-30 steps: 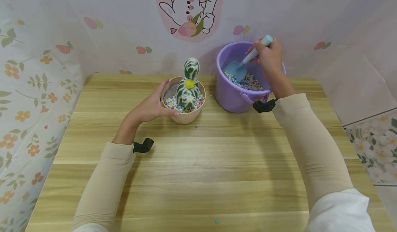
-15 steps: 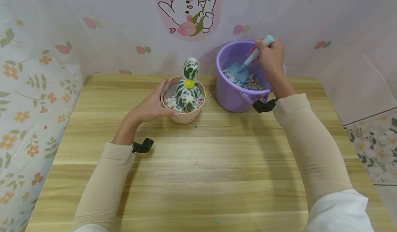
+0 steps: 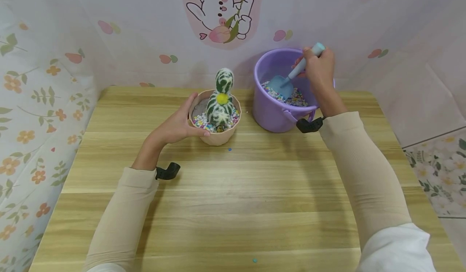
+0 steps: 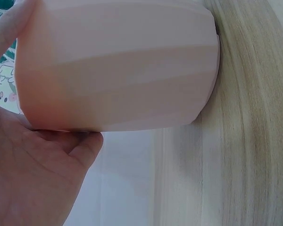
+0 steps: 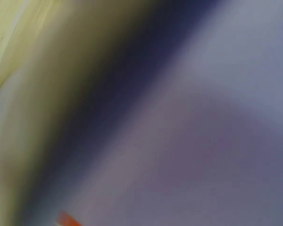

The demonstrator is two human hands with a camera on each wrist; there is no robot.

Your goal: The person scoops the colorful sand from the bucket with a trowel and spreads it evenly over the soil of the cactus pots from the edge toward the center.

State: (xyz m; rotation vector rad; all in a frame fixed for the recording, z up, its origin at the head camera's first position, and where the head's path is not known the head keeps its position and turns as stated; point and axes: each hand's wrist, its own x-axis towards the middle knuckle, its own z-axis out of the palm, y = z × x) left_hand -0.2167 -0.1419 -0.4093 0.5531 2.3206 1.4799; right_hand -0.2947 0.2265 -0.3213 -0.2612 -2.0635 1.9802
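Observation:
In the head view my left hand [image 3: 176,124] grips the side of a pale peach faceted pot [image 3: 217,138], thumb at the front and fingers round the left. A green-and-white fuzzy cactus [image 3: 220,112] with a yellow flower stands in it, among coloured pebbles [image 3: 203,121] and a bare grey patch. From the left wrist view the same pot [image 4: 118,66] fills the upper part, with the hand [image 4: 33,174] against its side. My right hand [image 3: 320,70] holds the handle of a light-blue shovel [image 3: 282,87], its blade among pebbles in a purple bucket [image 3: 271,112].
The wooden table [image 3: 233,207] carries a stray blue pebble [image 3: 229,149] in front of the pot and a turquoise one [image 3: 255,260] near the front edge. Behind the pot and bucket hangs a printed cloth [image 3: 145,33]. The right wrist view is mostly blurred purple.
The shovel and right hand have shifted slightly right and down inside the bucket, the blade moving a little right across the pebbles. The left hand and pot stay in place.

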